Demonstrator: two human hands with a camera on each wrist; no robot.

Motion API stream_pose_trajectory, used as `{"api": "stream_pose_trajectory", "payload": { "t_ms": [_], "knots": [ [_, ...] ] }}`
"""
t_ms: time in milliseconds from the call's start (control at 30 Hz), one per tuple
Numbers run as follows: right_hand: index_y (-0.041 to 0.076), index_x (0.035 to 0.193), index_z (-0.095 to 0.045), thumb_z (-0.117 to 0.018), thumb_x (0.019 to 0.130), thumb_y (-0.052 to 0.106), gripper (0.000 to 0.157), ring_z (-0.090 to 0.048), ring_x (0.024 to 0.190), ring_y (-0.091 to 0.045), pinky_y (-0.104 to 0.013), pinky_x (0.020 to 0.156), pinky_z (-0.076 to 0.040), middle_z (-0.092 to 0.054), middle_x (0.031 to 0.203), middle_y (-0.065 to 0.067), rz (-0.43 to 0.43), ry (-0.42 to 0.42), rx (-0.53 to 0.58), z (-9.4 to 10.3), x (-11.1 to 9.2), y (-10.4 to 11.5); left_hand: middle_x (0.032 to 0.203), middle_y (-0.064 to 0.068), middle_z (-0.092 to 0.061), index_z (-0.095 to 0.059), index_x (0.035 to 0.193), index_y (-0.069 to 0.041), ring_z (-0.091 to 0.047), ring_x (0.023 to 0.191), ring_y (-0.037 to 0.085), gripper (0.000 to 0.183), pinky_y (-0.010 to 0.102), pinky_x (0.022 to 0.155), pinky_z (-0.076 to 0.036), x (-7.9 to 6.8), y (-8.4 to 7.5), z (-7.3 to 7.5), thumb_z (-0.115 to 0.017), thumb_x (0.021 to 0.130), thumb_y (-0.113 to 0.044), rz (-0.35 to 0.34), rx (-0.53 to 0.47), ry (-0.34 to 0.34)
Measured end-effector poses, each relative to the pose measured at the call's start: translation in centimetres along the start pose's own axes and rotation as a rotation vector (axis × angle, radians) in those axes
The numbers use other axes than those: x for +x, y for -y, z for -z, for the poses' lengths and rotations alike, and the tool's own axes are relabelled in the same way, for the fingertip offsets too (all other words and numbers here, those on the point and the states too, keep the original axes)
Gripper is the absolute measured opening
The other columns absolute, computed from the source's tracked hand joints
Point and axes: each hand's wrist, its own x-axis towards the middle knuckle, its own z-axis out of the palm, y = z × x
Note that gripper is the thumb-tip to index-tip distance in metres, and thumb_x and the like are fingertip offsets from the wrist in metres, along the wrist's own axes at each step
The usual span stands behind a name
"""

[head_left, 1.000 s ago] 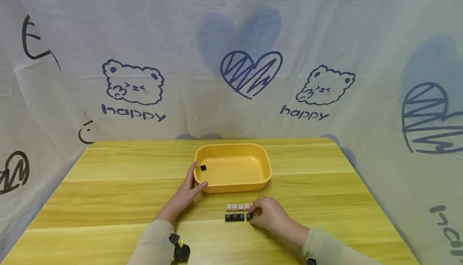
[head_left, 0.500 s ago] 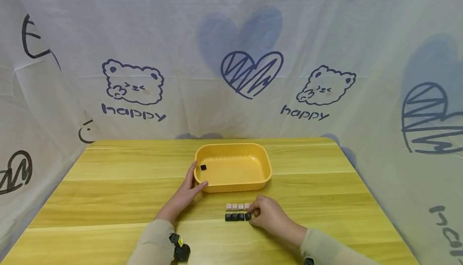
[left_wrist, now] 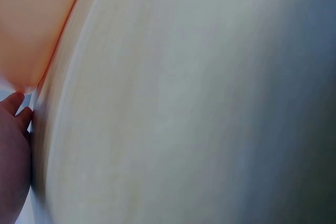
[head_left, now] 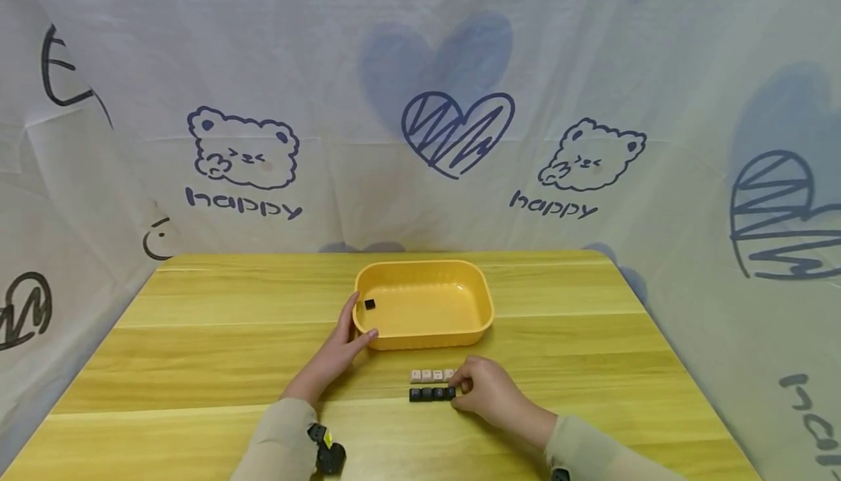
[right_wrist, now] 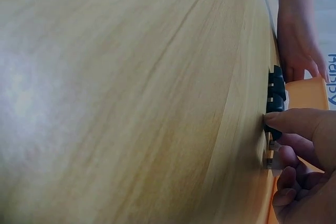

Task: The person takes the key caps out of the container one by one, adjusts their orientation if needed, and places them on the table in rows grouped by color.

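My right hand [head_left: 496, 393] pinches a black keycap [head_left: 450, 393] between thumb and forefinger, at the right end of a short row of black keycaps [head_left: 426, 394]. The held keycap sits right against its neighbour. Just behind lies a parallel row of white keycaps [head_left: 426, 376], its right end partly covered by the fingers. In the right wrist view the thumb [right_wrist: 283, 120] presses on the black keycap's side. My left hand [head_left: 331, 360] holds the left end of a yellow plastic tray [head_left: 427, 340], thumb at the front rim and fingers along the left side.
One more black keycap [head_left: 370, 304] lies inside the tray near its left wall. The wood-grain table [head_left: 217, 335] reaches back to a white curtain [head_left: 342, 174] printed with bears and hearts, which also hangs at both sides.
My right hand has slid the black keycap left, closing the gap to the rest of the black row. The left hand and the tray have stayed in place.
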Motion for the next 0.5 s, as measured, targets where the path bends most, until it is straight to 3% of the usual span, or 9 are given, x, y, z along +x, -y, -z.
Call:
{"api": "stream_pose_trajectory", "payload": {
  "t_ms": [300,500],
  "knots": [
    [0.006,0.089,-0.075,-0.082,0.073,0.004,0.018,-0.048,0.066,-0.009,-0.025,0.06,-0.045,-0.054,0.073,0.003,0.018,-0.012,0.012,0.5,-0.1,0.5,0.161,0.017,0.006,0.003,0.158,-0.021,0.003,0.147,0.031,0.085,0.051,0.116,-0.003,0.1,0.1,-0.1,-0.059,0.099,-0.025,0.0,0.002,-0.01],
    [0.002,0.09,-0.076,-0.081,0.077,0.006,0.015,-0.049,0.066,-0.01,-0.025,0.058,-0.045,-0.055,0.074,0.002,0.08,-0.09,0.012,1.8,1.1,1.7,0.161,0.018,0.004,0.002,0.158,-0.021,0.001,0.147,0.034,0.085,0.053,0.116,-0.004,0.1,0.3,-0.2,-0.059,0.099,-0.025,-0.003,0.017,-0.024]
  ]
}}
